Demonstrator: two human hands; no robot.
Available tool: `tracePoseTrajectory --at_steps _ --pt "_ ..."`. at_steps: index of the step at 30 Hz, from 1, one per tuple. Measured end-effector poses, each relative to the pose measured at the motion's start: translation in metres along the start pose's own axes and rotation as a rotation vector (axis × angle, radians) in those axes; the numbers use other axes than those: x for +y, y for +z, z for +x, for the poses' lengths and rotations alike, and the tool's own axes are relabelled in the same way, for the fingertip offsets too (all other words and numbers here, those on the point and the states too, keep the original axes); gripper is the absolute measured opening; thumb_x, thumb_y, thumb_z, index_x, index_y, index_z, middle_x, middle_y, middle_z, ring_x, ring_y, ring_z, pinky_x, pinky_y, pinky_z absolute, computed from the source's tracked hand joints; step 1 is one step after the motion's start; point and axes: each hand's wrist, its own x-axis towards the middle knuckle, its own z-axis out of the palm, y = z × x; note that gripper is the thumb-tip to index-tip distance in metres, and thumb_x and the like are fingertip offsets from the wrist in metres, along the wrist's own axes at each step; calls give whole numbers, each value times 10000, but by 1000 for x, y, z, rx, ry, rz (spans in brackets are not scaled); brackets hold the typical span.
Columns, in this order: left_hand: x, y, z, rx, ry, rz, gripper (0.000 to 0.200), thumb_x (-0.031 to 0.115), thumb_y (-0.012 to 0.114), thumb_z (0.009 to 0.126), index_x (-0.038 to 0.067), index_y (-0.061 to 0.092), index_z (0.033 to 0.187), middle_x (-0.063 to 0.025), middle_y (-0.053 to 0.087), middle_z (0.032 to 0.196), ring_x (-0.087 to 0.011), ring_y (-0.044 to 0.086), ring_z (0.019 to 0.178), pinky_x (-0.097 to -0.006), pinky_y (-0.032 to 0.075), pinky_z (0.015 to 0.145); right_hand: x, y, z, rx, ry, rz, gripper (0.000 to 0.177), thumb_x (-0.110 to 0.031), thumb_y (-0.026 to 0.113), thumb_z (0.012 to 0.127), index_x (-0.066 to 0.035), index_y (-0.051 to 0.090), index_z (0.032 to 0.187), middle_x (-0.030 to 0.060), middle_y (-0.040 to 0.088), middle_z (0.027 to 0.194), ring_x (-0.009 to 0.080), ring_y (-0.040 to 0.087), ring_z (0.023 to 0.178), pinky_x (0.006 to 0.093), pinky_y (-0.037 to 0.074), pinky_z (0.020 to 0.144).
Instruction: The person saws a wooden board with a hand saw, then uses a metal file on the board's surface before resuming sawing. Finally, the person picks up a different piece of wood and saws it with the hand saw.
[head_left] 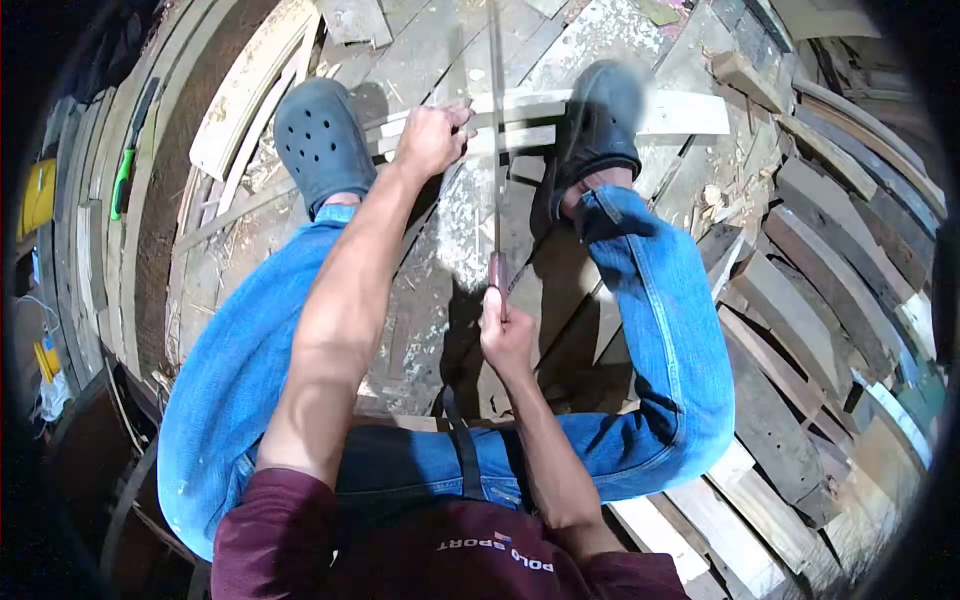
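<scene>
My right hand [507,335] is closed around the reddish-brown handle of a handsaw [497,200]. Its long thin blade shows edge-on, points away from me and crosses a pale wooden strip [685,113]. How deep the teeth sit in the wood cannot be seen. To the left of the blade, my left hand [435,140] grips the strip, fingers bent over it. My right foot, in a dark clog [603,110], rests on the strip to the right of the blade. The other clog [322,138] stands by the strip's left end.
Stacked boards [800,290] line the right side, with an offcut [748,80] near the top. Curved pale planks [250,90] lie at upper left. A green-handled tool [123,180] rests on timber at the left. Wood shavings [715,200] litter the worn plank floor [420,320].
</scene>
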Motion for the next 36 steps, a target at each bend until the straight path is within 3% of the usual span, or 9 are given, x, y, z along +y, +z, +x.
tracePoseTrajectory --at_steps 10,13,16,18,23,26,29,30,36 --pt "5 -9 0 -86 -74 -58 358 181 717 760 71 680 1099 -154 633 1164 -305 608 1082 -338 476 943 -26 -18 26 -45 38 13 554 -419 503 977 4 619 638 -13 505 511 49 457 458 242 340 421" --pt "3 -7 -1 -34 -36 -43 371 165 718 754 -2 670 1082 -160 633 1165 -293 604 1100 -330 461 981 -33 -8 44 -62 53 10 578 -436 514 962 37 588 638 29 491 499 102 470 479 315 374 462" --pt "4 -7 -1 -37 -68 -87 376 103 677 707 33 674 1076 -150 626 1186 -262 603 1100 -337 466 981 -18 -9 29 0 72 -138 579 -428 508 965 42 581 634 28 488 502 101 478 483 312 376 466" --pt "-2 -1 -2 -38 -54 -76 381 118 690 712 45 679 1085 -138 621 1200 -274 612 1072 -342 477 961 -11 -9 3 -37 144 78 542 -376 520 967 40 564 624 38 491 511 105 497 497 311 378 478" --pt "4 -4 -2 -12 -14 -3 322 141 690 734 33 683 1037 -143 635 1167 -302 628 1024 -359 498 919 -10 -3 32 26 -96 -34 551 -374 537 958 61 529 619 64 464 493 130 481 485 350 370 478" --pt "3 -5 -3 -1 -29 -31 273 142 683 745 52 683 1003 -150 647 1130 -314 624 1022 -377 505 899 -61 9 44 29 9 -181 577 -401 515 959 72 514 629 71 448 489 130 459 493 367 383 491" --pt "4 -10 2 -113 -97 -10 289 128 688 729 58 685 1009 -147 644 1140 -308 622 1028 -381 497 913 -15 12 29 39 -35 -65 581 -411 506 971 -20 507 541 2 468 489 75 447 471 287 340 448" --pt "-8 7 -3 4 -2 2 288 114 681 720 73 688 1006 -141 644 1144 -294 622 1036 -384 490 920 -16 13 13 62 -29 -32 563 -388 506 975 -31 496 539 -11 462 496 76 446 470 284 335 447" --pt "4 -4 0 -42 -89 -78 261 128 688 741 29 680 983 -145 650 1125 -304 628 1018 -388 481 930 36 18 26 47 -208 -52 474 -287 523 979 -41 492 574 -45 454 522 51 436 493 264 318 458"
